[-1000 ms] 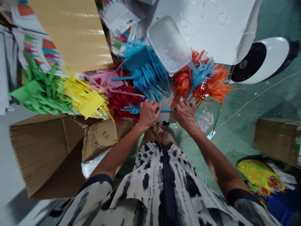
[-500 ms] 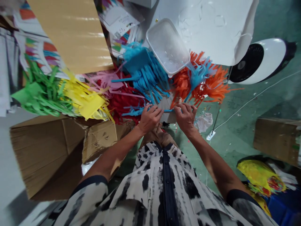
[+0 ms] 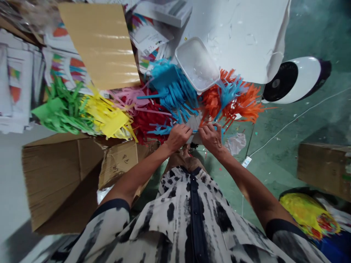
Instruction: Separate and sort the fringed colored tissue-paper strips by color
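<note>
Pinching a blue paper tassel (image 3: 162, 130) just nearer the body than the blue fringe pile (image 3: 177, 89), left hand (image 3: 178, 137) and right hand (image 3: 210, 138) near each other.
Too hard a pull could tear its thin middle, and loose strands might snag in the red fringe (image 3: 146, 120) they overlap in view. It looks bright and light, splayed into narrow ribbons past the left hand, cord-thin between the two grips.

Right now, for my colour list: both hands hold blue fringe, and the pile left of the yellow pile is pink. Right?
Not pink: the head view shows a green pile left of the yellow pile. The left hand and right hand hold blue fringe.
</note>
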`<state>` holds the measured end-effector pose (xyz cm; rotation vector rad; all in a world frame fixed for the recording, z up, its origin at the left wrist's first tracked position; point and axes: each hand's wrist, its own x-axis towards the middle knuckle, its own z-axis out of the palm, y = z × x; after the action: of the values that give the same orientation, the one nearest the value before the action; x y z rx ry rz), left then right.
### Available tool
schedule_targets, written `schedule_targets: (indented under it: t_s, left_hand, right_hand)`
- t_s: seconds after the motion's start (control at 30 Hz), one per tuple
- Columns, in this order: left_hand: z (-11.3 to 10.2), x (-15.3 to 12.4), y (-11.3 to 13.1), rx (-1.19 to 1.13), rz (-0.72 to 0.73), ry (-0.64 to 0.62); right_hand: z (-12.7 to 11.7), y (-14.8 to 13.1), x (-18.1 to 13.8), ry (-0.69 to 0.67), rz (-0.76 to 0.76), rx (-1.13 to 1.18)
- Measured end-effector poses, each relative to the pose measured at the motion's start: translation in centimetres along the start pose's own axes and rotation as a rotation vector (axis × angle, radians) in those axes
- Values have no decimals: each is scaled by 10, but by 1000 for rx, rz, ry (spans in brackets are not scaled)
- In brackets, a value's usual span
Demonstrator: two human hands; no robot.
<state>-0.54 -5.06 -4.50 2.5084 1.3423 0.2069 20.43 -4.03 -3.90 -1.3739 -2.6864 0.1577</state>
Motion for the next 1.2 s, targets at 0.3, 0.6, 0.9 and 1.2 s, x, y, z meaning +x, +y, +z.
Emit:
schedule_targets:
  t_s: [0.3, 0.6, 0.9, 1.2]
  left_hand:
    - [-52, -7, 23, -371, -241, 61]
    - [-107, -4, 21, -1664, -696, -288]
    - [-123, 13, 15, -1777, -770, -15]
    - [-142, 42, -12, -1676, -706, 223]
  right_hand:
    - [-39, -18, 1, 129, -75, -42]
    - [-104, -11, 6, 472, -206, 22]
    - [-113, -36, 49, 415, 306, 616]
    - [-112, -34, 92, 320, 492, 1213]
